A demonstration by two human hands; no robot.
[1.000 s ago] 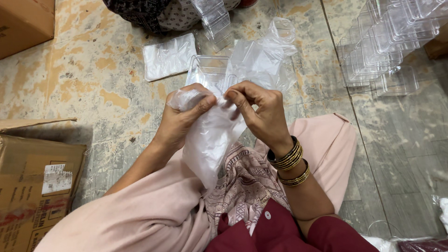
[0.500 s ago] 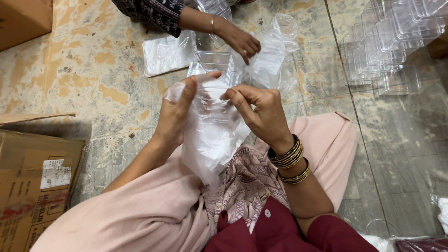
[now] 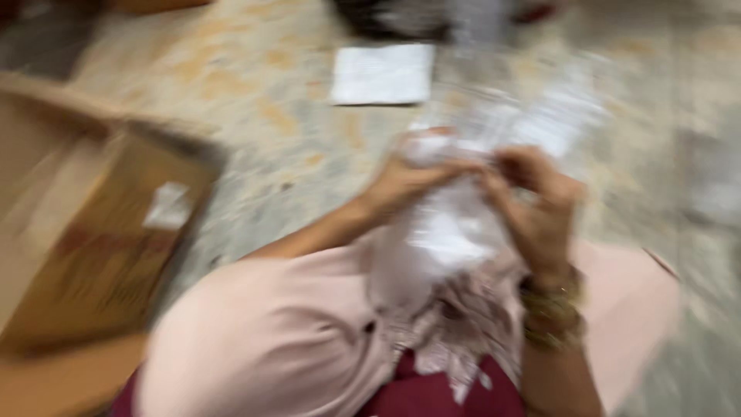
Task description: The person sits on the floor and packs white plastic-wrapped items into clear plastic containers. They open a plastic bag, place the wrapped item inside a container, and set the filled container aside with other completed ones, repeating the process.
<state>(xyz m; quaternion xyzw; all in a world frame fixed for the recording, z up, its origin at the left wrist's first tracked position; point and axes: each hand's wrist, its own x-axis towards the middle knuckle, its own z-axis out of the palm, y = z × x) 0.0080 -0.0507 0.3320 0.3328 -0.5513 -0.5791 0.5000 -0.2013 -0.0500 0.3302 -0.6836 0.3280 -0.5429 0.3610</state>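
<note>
Mottled stone floor [image 3: 270, 147], grey with ochre patches, fills the blurred view and carries everything here; I sit on it, my lap under pale pink cloth [image 3: 278, 347] over a dark red garment.

To my left stands a large brown cardboard box [image 3: 93, 239], flaps open, a pale label on its near face. Beyond my hands lies a flat white rectangular sheet or packet [image 3: 382, 73], well apart from them; motion blur hides which it is. Farther right the floor shows pale, glassy smears, possibly clear plastic pieces, too smeared to tell.

At centre, above my lap, hangs the thin translucent white plastic bag [image 3: 451, 232], its upper edge gathered between my two hands and its body drooping toward the patterned cloth at my knees.

My left hand [image 3: 405, 181] comes in from the left, fingers curled and pinched onto the bag's top edge. My right hand [image 3: 536, 208], gold bangles [image 3: 552, 309] at the wrist, meets it from the right, thumb and fingers likewise closed on the film. Both grips are thus clamped on the bag, nearly touching each other.

In my judgement, handling such film well calls for light fingertip pressure near the very edge, the hands kept close and level, and the bag left hanging free, so that the layers separate without tearing.
</note>
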